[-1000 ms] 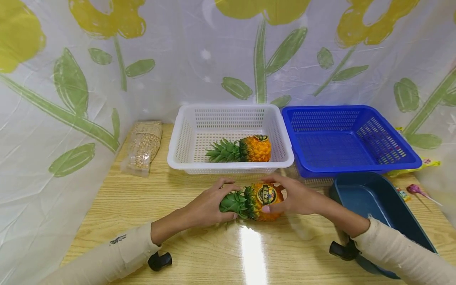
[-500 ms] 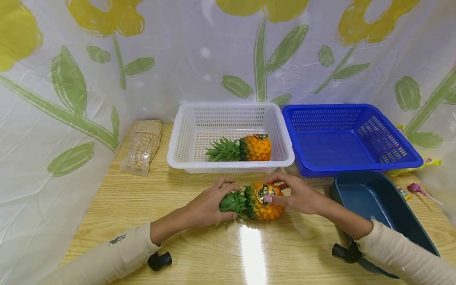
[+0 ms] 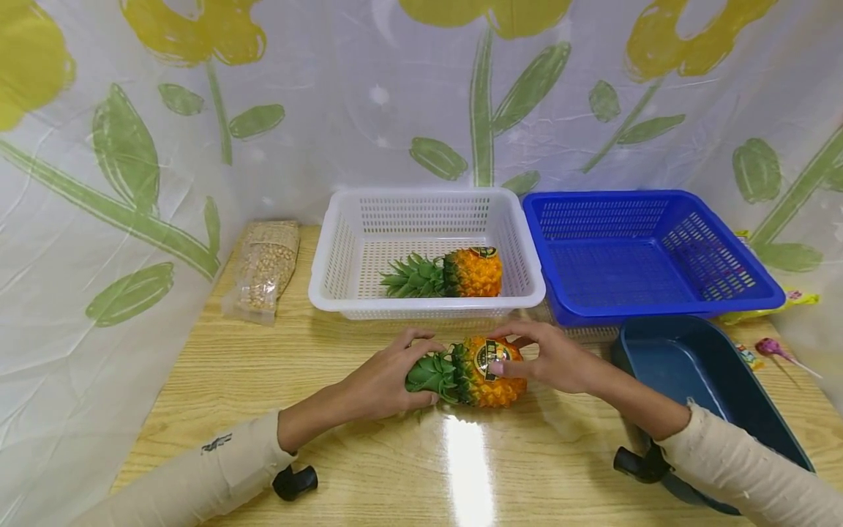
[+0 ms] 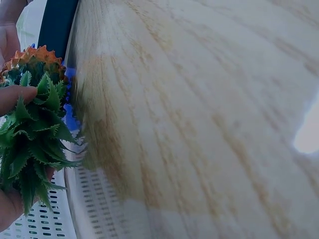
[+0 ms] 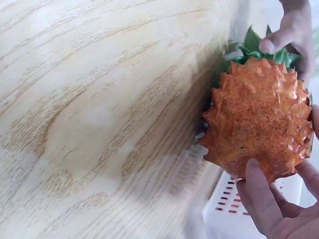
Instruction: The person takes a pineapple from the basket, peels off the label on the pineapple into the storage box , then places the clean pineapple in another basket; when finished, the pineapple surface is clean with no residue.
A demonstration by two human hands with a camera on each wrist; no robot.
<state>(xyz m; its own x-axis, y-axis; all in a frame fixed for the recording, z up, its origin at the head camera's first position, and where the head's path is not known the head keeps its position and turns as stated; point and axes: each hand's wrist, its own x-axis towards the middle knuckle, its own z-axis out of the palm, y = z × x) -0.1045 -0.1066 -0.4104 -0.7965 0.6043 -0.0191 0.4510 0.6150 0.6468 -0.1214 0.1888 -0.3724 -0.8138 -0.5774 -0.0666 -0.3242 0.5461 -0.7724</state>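
Note:
A small orange pineapple [image 3: 484, 372] with a round label lies on its side on the wooden table [image 3: 263, 380], just in front of the white basket [image 3: 329, 263]. My left hand [image 3: 388, 377] grips its green crown [image 4: 32, 129]. My right hand [image 3: 546, 359] holds the orange body [image 5: 259, 124], fingers curled over the top and thumb on the label side. A second pineapple [image 3: 454, 277] lies on its side inside the white basket.
An empty blue basket [image 3: 658, 252] stands to the right of the white one. A dark blue tub [image 3: 698, 380] sits at the front right. A clear bag of beans [image 3: 263, 267] lies at the back left. Candy wrappers and a lollipop [image 3: 773, 351] are at the far right.
My right hand has shifted its hold on the pineapple's body, thumb moving up onto the label. The pineapple and my left hand have barely moved.

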